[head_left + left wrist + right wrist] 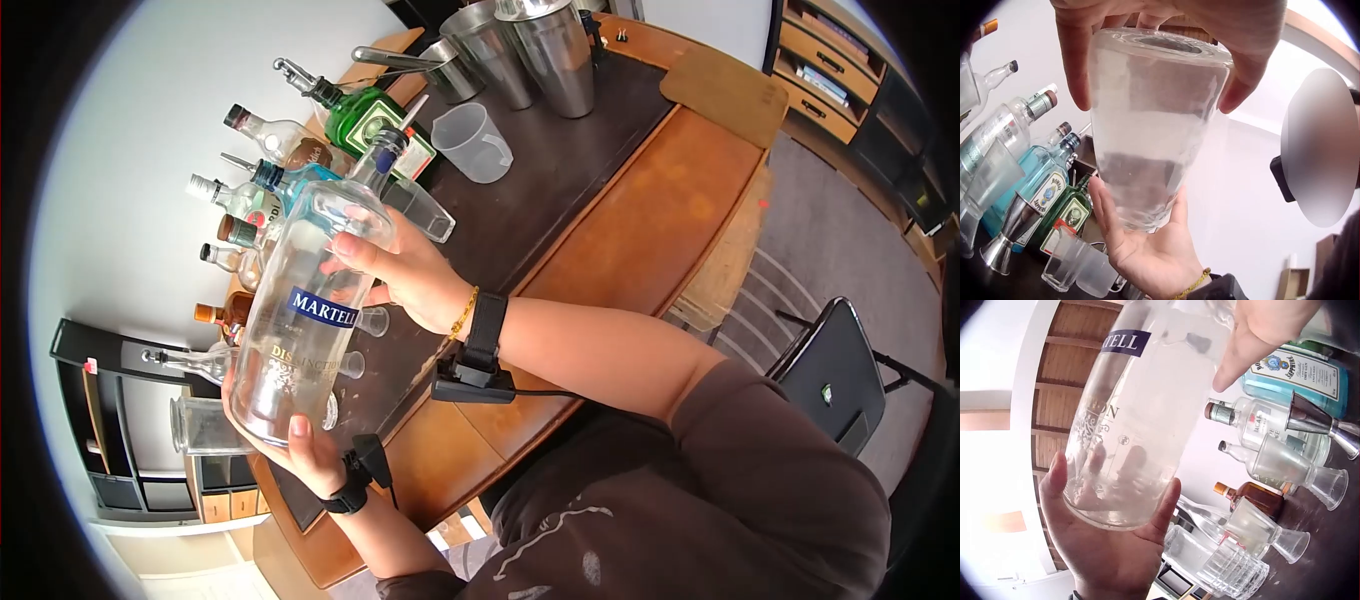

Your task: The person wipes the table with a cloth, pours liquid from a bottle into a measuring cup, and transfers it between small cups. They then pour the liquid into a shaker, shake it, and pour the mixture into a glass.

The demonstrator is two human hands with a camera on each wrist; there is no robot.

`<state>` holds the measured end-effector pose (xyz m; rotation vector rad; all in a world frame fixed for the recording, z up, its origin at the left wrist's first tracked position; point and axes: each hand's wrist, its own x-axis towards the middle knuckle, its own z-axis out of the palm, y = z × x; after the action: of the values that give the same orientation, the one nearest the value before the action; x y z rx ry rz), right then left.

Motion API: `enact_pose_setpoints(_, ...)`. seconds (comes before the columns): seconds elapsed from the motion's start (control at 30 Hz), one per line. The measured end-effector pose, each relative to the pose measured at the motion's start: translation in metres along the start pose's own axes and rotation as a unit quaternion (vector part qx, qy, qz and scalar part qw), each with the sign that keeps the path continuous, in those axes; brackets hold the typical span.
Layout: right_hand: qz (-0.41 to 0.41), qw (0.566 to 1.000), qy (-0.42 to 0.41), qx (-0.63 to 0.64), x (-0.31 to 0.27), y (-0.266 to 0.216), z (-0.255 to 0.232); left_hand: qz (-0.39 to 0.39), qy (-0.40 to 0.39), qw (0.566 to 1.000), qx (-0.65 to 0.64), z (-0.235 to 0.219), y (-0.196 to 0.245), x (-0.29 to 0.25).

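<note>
A large clear bottle with a blue MARTELL label (322, 308) is held tilted in both hands, its neck and metal pourer toward the upper right of the head view. The right hand (415, 275), with a yellow bracelet, grips it around the shoulder below the neck. At the base, the left hand (315, 465) cups the bottle, with thumb and fingers on opposite sides. In the left wrist view the thick glass base (1166, 44) faces the camera. The right wrist view shows the left hand (1107, 553) curled round the bottom end. Whether liquid is inside I cannot tell.
Several bottles stand along the wall, among them a green one (365, 112) and a blue one (1044, 178). A plastic jug (470, 145), metal shakers (560, 65) and a jigger (1013, 234) share the dark tabletop (560, 165). A black chair (835, 370) is at the right.
</note>
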<state>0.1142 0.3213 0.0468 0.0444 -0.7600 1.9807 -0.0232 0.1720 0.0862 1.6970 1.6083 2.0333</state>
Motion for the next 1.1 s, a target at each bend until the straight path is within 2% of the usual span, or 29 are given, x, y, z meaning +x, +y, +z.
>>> enact_pose_setpoints(0.1,-0.011,1.0,0.009,-0.004,0.0,-0.004,-0.001,-0.007,-0.005,1.0,0.007,0.0,-0.003,0.003)
enact_pose_setpoints(0.37,0.024,0.998,0.056,-0.004,0.0,-0.004,-0.006,-0.022,-0.019,0.999,0.018,0.001,-0.009,0.006)
enact_pose_setpoints(0.63,0.017,0.998,0.053,0.012,0.001,0.0,-0.01,-0.03,-0.025,0.999,0.008,0.007,-0.01,0.006)
enact_pose_setpoints(0.73,0.01,0.999,0.053,0.011,0.002,0.0,-0.01,-0.048,-0.026,0.998,0.025,0.017,0.002,0.005)
enact_pose_setpoints(0.83,0.011,0.999,0.053,0.007,0.0,-0.002,-0.01,-0.013,-0.045,0.999,0.023,0.001,-0.014,0.011)
enact_pose_setpoints(1.1,0.021,0.998,0.045,0.023,0.0,0.0,-0.01,-0.01,-0.056,0.998,0.042,-0.005,-0.014,0.015)
